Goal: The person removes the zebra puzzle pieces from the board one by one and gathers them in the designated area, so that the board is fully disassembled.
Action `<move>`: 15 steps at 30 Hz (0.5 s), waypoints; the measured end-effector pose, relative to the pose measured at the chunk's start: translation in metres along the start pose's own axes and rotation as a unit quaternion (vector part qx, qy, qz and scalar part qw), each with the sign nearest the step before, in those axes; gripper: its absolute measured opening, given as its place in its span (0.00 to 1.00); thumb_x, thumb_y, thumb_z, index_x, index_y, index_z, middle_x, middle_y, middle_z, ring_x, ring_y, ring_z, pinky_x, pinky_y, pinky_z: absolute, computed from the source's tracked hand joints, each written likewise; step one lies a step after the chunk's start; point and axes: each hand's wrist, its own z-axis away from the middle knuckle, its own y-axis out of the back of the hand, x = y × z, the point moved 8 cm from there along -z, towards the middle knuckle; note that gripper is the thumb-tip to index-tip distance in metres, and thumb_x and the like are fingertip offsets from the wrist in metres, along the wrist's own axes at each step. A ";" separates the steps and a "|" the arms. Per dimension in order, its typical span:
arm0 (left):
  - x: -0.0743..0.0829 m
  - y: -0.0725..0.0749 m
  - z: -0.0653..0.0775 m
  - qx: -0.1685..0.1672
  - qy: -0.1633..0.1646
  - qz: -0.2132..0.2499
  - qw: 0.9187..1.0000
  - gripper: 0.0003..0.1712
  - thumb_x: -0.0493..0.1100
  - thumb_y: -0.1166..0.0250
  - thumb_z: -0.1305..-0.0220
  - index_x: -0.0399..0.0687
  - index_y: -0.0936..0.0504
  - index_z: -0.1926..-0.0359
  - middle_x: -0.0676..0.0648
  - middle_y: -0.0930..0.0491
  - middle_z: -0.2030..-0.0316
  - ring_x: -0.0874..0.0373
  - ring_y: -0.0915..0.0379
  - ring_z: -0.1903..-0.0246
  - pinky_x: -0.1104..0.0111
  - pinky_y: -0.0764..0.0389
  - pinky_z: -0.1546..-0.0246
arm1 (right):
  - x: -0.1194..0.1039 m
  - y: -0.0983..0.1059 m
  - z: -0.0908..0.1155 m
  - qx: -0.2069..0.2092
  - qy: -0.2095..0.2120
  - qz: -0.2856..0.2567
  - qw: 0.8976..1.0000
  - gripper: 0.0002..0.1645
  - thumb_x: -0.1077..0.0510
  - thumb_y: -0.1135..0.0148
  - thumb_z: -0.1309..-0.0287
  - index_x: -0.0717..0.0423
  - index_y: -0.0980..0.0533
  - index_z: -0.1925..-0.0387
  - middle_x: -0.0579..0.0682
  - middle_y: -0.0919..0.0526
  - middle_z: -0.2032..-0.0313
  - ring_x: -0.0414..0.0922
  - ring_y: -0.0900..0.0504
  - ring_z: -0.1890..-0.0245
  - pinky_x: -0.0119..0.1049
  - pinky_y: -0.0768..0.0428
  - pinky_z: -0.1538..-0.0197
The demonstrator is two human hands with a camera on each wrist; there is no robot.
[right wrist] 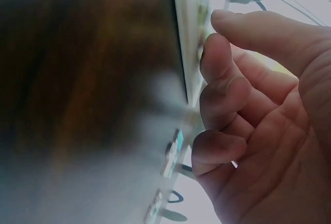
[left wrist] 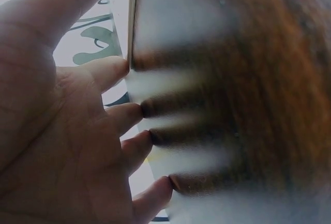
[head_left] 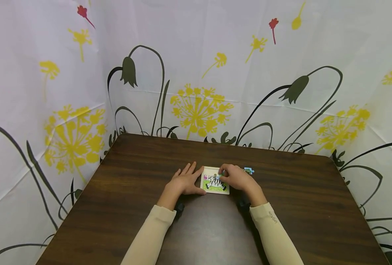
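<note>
While a brown table (head_left: pixel 302 198) bears the puzzle (head_left: pixel 212 188), flowered cloth (head_left: pixel 189 40) hangs behind.

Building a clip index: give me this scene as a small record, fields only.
workpiece: zebra puzzle board, on brown table
left hand: fingers spread, thumb and index finger at board's left side
right hand: over board, appears to pinch light blue piece
loose pieces: two, right of board
backdrop: white, floral print
</note>
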 end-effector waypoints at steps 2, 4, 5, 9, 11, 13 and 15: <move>0.000 0.000 0.001 0.002 0.000 -0.001 1.000 0.64 0.72 0.28 0.35 0.69 0.57 0.11 0.48 0.69 0.12 0.47 0.73 0.12 0.40 0.64 0.14 | -0.001 -0.002 -0.001 0.000 0.002 0.000 1.000 0.07 0.55 0.32 0.26 0.52 0.18 0.51 0.49 0.17 0.66 0.44 0.23 0.70 0.38 0.25 0.64; 0.000 0.000 0.002 0.003 0.000 -0.001 1.000 0.63 0.71 0.28 0.35 0.69 0.57 0.11 0.48 0.69 0.12 0.47 0.73 0.12 0.40 0.64 0.14 | 0.000 -0.003 -0.002 0.000 0.001 -0.005 1.000 0.07 0.55 0.32 0.26 0.52 0.18 0.52 0.49 0.18 0.66 0.44 0.24 0.71 0.37 0.26 0.64; 0.000 0.000 0.002 0.003 0.000 -0.002 1.000 0.63 0.71 0.28 0.35 0.69 0.57 0.11 0.48 0.69 0.12 0.47 0.73 0.12 0.40 0.64 0.14 | 0.001 -0.003 -0.002 0.000 0.001 -0.008 1.000 0.07 0.56 0.32 0.26 0.52 0.18 0.52 0.48 0.18 0.67 0.44 0.24 0.71 0.37 0.26 0.65; 0.002 0.001 0.004 0.003 0.001 0.000 1.000 0.63 0.70 0.28 0.34 0.68 0.56 0.11 0.47 0.68 0.11 0.47 0.72 0.12 0.41 0.63 0.14 | 0.002 -0.003 -0.002 -0.002 0.004 -0.018 1.000 0.06 0.57 0.32 0.27 0.51 0.20 0.53 0.48 0.19 0.68 0.44 0.25 0.72 0.37 0.27 0.66; 0.002 0.002 0.005 0.005 0.001 0.001 1.000 0.63 0.70 0.28 0.34 0.68 0.56 0.11 0.47 0.68 0.11 0.47 0.72 0.12 0.40 0.63 0.14 | 0.001 -0.003 -0.002 0.000 0.007 -0.019 1.000 0.06 0.57 0.32 0.27 0.51 0.20 0.53 0.48 0.19 0.69 0.44 0.25 0.73 0.36 0.27 0.67; 0.003 0.003 0.006 0.006 0.001 0.002 1.000 0.63 0.70 0.28 0.34 0.68 0.56 0.11 0.47 0.68 0.11 0.47 0.72 0.12 0.40 0.63 0.14 | 0.001 -0.002 -0.003 0.002 0.006 -0.018 1.000 0.05 0.57 0.31 0.27 0.50 0.20 0.54 0.48 0.19 0.69 0.44 0.25 0.74 0.36 0.28 0.68; 0.004 0.004 0.006 0.007 0.001 0.001 1.000 0.63 0.70 0.28 0.34 0.68 0.56 0.11 0.47 0.68 0.11 0.47 0.72 0.12 0.40 0.63 0.14 | 0.001 -0.001 -0.003 0.007 0.003 -0.015 1.000 0.05 0.57 0.31 0.28 0.48 0.20 0.55 0.47 0.19 0.69 0.44 0.25 0.74 0.36 0.28 0.69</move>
